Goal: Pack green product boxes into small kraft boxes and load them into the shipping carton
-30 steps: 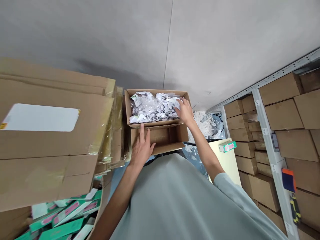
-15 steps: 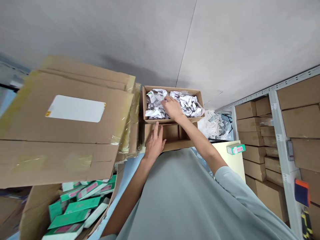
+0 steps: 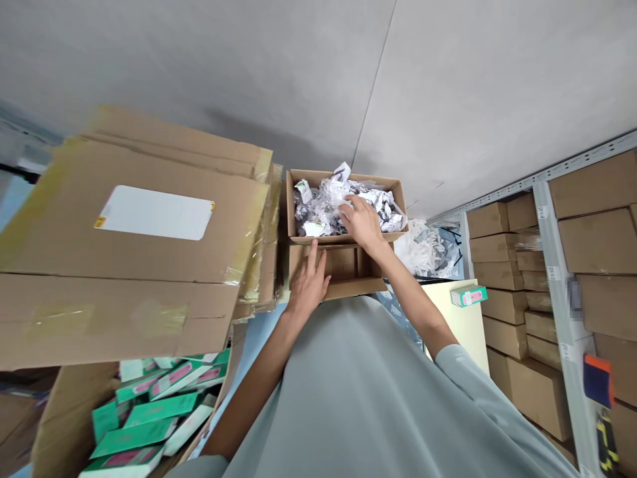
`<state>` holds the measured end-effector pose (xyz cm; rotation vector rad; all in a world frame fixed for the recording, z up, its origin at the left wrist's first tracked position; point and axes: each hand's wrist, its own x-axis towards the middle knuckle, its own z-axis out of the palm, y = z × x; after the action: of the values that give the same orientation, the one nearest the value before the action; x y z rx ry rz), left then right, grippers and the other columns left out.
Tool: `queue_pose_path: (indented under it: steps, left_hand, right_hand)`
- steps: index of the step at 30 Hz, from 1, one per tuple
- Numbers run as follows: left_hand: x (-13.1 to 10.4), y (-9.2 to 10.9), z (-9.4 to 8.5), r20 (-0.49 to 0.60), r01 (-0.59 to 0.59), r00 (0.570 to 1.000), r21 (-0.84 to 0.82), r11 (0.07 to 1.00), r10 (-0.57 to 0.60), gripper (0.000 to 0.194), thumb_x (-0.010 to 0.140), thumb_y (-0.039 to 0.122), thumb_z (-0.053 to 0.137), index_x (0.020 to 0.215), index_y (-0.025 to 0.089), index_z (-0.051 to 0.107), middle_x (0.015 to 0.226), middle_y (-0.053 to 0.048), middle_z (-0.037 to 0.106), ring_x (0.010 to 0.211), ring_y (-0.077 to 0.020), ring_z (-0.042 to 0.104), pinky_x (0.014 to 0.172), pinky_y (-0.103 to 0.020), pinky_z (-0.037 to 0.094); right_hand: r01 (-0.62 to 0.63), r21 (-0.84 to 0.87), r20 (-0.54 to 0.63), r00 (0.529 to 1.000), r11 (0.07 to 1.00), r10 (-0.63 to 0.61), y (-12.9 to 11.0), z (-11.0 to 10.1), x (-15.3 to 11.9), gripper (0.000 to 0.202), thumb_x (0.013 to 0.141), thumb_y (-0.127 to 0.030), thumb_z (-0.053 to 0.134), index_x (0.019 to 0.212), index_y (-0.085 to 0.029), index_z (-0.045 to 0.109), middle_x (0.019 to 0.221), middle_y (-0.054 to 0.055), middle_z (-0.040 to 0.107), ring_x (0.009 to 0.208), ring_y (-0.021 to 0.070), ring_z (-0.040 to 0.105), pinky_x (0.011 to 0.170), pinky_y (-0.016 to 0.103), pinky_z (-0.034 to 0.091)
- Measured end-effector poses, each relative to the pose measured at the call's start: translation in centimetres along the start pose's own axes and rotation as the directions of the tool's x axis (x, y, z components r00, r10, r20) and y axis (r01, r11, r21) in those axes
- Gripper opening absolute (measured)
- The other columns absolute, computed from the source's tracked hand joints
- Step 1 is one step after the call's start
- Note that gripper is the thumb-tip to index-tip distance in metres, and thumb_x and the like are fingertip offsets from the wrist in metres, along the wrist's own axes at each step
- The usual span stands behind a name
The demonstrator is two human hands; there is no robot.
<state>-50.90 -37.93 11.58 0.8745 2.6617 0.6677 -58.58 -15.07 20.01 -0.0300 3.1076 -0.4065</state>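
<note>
An open cardboard box (image 3: 293, 226) against the wall is filled with crumpled white paper (image 3: 379, 200) and clear plastic wrap (image 3: 331, 196). Over its middle, my right hand (image 3: 362, 222) has its fingers closed on the clear plastic. My left hand (image 3: 308, 282) lies with fingers spread against the near side of the box, fingertips at its front edge. Below that edge an opened cardboard flap (image 3: 355, 289) and a hollow space show between my hands.
Flattened cardboard (image 3: 164, 265) is stacked at left, above a carton of green-and-white boxes (image 3: 162, 408). One green box (image 3: 468, 295) sits on a cream surface at right. White scraps (image 3: 423, 249) fill a bag behind it. Shelves (image 3: 552, 265) hold cartons.
My right hand has moved slightly right and down, and the clear plastic and some paper have risen in the box. My left hand is nearly in the same place.
</note>
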Motion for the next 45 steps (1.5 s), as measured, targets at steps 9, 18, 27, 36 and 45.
queue_pose_path:
  steps: [9,18,27,36,45]
  left_hand:
    - [-0.1,0.1,0.0,-0.009,0.004,1.0,-0.016,1.0,-0.004,0.072,0.105,0.021,0.062,0.174,0.01,0.045,0.192,-0.021,0.01,0.161,-0.0493,0.052,0.125,-0.06,0.055]
    - [-0.1,0.2,-0.2,-0.003,0.011,1.0,-0.017,1.0,-0.011,0.069,0.106,0.022,0.058,0.173,0.01,0.048,0.193,-0.02,0.009,0.16,-0.0498,0.053,0.124,-0.062,0.054]
    - [-0.1,0.0,0.2,-0.032,-0.001,0.999,-0.02,1.0,0.0,0.074,0.105,0.032,0.065,0.174,0.014,0.047,0.193,-0.019,0.011,0.156,-0.0483,0.058,0.12,-0.059,0.057]
    - [-0.4,0.5,-0.6,-0.129,-0.023,0.991,-0.331,0.943,-0.021,0.054,0.113,0.036,0.051,0.165,0.021,0.059,0.191,-0.013,0.027,0.163,-0.0381,0.054,0.131,-0.055,0.052]
    - [-0.3,2.9,-1.1,-0.279,-0.096,0.927,-0.823,0.56,-0.25,0.111,0.091,0.066,0.087,0.178,0.028,0.029,0.162,-0.021,0.063,0.126,-0.0302,0.08,0.095,-0.041,0.073]
  right_hand:
    - [-0.013,-0.001,-0.022,1.0,1.0,0.013,-0.8,0.9,-0.5,0.026,0.116,-0.021,0.057,0.131,-0.02,0.077,0.144,0.018,0.067,0.129,0.0307,0.066,0.114,0.045,0.057]
    - [-0.023,-0.016,-0.082,0.996,1.0,0.022,-1.7,0.6,-1.7,0.024,0.117,-0.026,0.056,0.128,-0.019,0.076,0.137,0.018,0.066,0.124,0.0309,0.066,0.112,0.044,0.058]
    - [-0.044,0.093,-0.17,0.984,0.995,0.059,-1.3,0.1,-3.8,0.031,0.119,-0.033,0.051,0.135,-0.02,0.074,0.14,0.019,0.065,0.125,0.0306,0.068,0.114,0.044,0.058]
    - [-0.081,0.374,-0.306,0.929,0.924,0.206,-2.1,-3.3,-9.7,0.027,0.116,-0.041,0.058,0.124,-0.026,0.078,0.131,0.015,0.066,0.129,0.0298,0.069,0.115,0.044,0.06]
    - [-0.165,0.82,0.028,0.968,0.548,0.249,-0.5,-3.2,-16.9,0.038,0.105,-0.061,0.071,0.104,-0.023,0.078,0.106,0.007,0.077,0.098,0.0228,0.075,0.085,0.033,0.065]
